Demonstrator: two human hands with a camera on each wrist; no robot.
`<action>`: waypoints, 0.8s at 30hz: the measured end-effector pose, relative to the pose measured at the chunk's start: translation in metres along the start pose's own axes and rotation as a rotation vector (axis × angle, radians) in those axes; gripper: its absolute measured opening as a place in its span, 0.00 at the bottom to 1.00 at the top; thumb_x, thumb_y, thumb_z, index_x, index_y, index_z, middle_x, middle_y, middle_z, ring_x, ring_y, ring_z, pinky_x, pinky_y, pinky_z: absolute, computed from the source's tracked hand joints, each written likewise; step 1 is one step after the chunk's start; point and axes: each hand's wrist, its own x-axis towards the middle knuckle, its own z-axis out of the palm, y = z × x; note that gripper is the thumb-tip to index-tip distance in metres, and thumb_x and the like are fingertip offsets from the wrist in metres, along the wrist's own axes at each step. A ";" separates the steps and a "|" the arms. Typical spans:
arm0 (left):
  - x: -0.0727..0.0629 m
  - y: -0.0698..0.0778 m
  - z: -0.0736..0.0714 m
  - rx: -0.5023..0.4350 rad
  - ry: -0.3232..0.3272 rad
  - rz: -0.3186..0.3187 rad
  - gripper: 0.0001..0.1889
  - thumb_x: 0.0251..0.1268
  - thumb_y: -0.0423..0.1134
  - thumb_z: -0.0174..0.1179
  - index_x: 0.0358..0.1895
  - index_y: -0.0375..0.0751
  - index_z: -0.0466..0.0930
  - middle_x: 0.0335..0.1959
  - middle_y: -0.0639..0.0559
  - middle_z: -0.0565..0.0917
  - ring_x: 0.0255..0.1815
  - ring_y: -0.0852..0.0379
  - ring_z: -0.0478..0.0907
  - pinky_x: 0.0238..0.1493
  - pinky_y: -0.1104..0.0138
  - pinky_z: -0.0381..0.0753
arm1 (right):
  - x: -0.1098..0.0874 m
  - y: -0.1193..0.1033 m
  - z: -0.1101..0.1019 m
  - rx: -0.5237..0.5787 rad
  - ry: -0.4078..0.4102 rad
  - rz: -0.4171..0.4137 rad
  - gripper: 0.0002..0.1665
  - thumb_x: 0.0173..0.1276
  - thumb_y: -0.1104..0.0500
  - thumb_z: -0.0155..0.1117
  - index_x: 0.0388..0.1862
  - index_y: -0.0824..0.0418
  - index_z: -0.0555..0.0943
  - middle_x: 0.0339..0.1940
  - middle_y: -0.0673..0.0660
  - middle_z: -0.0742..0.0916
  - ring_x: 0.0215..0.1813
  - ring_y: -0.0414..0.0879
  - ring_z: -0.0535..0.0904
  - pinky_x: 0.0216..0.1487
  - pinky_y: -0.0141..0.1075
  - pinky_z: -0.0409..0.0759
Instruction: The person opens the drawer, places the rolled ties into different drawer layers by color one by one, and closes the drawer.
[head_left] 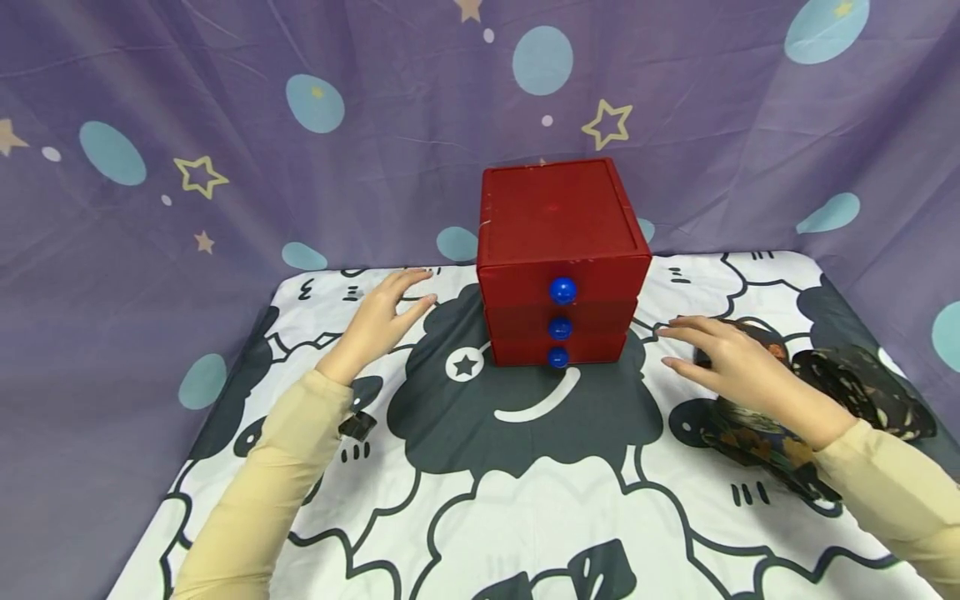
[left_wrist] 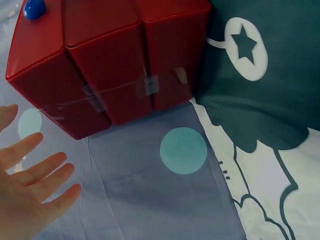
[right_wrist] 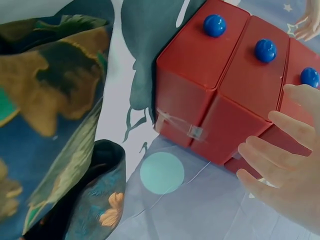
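A red box of three stacked drawers (head_left: 562, 212), each with a round blue knob (head_left: 562, 291), stands at the back middle of the table. To its left my left hand (head_left: 381, 321) hovers with spread fingers, holding nothing; the left wrist view shows that hand (left_wrist: 35, 190) apart from the box's side. On the other side my right hand (head_left: 731, 362) is held in the air, fingers extended and free of any object. Beneath and beside it lie dark patterned cloth items (head_left: 761, 437), partly hidden by the hand and forearm. Clear tape (right_wrist: 192, 131) runs along the drawers' side.
A white and dark grey cartoon-print cloth (head_left: 525, 508) covers the table. Behind hangs a purple curtain (head_left: 405, 108) with stars and blue spots, close to the box's back. A small dark piece (head_left: 357, 426) lies beside my left forearm. More dark floral fabric (head_left: 870, 392) lies at the right edge.
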 end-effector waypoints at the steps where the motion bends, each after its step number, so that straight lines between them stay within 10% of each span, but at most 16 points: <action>1: 0.002 0.000 0.000 -0.013 0.009 -0.002 0.21 0.60 0.41 0.56 0.54 0.35 0.72 0.53 0.41 0.73 0.57 0.47 0.67 0.59 0.57 0.64 | 0.001 -0.001 0.001 0.001 0.011 -0.013 0.22 0.54 0.56 0.65 0.49 0.62 0.78 0.48 0.63 0.78 0.50 0.59 0.73 0.47 0.54 0.70; 24: 0.038 0.014 0.006 -0.315 0.148 -0.082 0.15 0.58 0.37 0.57 0.48 0.35 0.78 0.43 0.41 0.80 0.44 0.50 0.78 0.50 0.65 0.73 | 0.016 -0.017 0.008 0.046 0.006 -0.020 0.20 0.52 0.60 0.67 0.45 0.63 0.79 0.44 0.59 0.80 0.46 0.54 0.76 0.41 0.49 0.77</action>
